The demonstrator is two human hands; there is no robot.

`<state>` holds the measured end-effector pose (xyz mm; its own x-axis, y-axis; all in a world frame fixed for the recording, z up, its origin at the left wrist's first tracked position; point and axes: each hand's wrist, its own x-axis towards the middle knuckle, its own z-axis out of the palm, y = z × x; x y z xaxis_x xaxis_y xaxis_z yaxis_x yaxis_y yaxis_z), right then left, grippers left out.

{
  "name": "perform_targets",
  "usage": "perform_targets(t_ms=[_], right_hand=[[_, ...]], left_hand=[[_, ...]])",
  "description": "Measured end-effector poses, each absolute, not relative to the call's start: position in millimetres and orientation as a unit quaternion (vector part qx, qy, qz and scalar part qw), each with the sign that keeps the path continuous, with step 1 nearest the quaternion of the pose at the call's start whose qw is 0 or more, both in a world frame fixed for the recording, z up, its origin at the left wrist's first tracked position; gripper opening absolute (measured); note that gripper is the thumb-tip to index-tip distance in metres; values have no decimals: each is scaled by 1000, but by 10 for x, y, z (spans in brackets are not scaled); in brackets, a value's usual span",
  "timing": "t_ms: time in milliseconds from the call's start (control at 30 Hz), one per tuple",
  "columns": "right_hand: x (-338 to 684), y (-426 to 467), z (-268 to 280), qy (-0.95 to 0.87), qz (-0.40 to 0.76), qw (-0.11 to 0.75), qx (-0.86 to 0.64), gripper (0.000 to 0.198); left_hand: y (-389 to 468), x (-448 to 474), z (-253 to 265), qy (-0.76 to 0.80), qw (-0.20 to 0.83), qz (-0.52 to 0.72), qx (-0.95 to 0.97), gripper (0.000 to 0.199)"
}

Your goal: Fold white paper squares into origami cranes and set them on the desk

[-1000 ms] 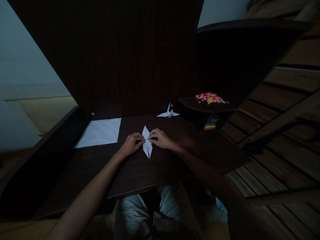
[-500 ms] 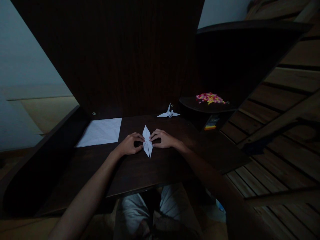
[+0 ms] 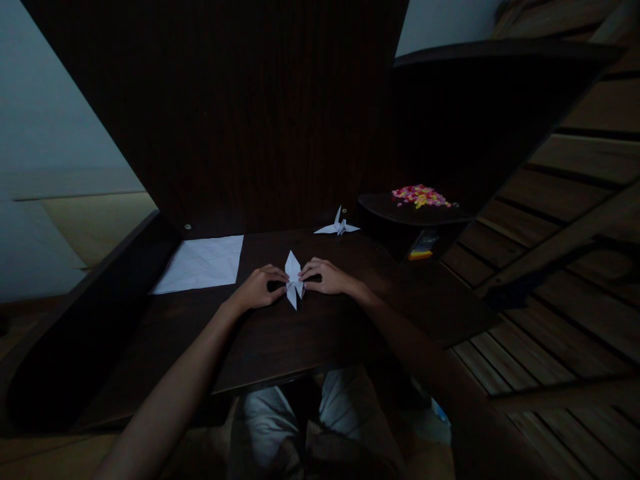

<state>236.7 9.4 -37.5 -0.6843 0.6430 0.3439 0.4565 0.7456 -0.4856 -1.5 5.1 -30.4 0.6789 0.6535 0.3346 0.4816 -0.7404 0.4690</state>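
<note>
A white folded paper diamond (image 3: 293, 263) lies on the dark desk between my hands. Its lower half is split into two points: the left one is long, while the right one looks shorter and stands apart from it. My left hand (image 3: 261, 287) grips the paper's left edge, thumb and fingertips closed on it near the middle. On the opposite edge, my right hand (image 3: 326, 276) pinches the paper, its thumb by the shorter right point. Behind them, a finished white paper crane (image 3: 340, 227) stands with wings spread near the back panel.
White paper (image 3: 203, 263) lies flat at the left of the desk (image 3: 280, 343). On a low corner shelf (image 3: 383, 208) at the right sits a heap of small pink, red and yellow pieces (image 3: 421, 195). A wooden slatted structure (image 3: 575, 267) rises beyond the desk's right side.
The lower right point of the folded paper has lifted and swung away from the left one, so the gap between them is wider. Both hands keep nearly the same places.
</note>
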Motion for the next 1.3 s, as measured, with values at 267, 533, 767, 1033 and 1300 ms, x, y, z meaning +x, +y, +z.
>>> perform_targets(t_ms=[267,533,767,1033,1300], right_hand=[[2351,105,-391,-898,173,257,-313,16],[2344,106,-418,-894,169,264,-319,12],[2245,87,-479,-872,158,296,-357,8],[2181,96,-543,-816,162,339,-441,11],[2158,86,-534,-801,170,368,-440,9]], left_hand=[[61,-10,-304,313,173,249,900,20],[45,21,-300,327,169,238,899,18],[74,52,-354,326,192,278,883,14],[76,120,-401,389,179,306,850,10],[94,124,-427,489,193,342,779,26]])
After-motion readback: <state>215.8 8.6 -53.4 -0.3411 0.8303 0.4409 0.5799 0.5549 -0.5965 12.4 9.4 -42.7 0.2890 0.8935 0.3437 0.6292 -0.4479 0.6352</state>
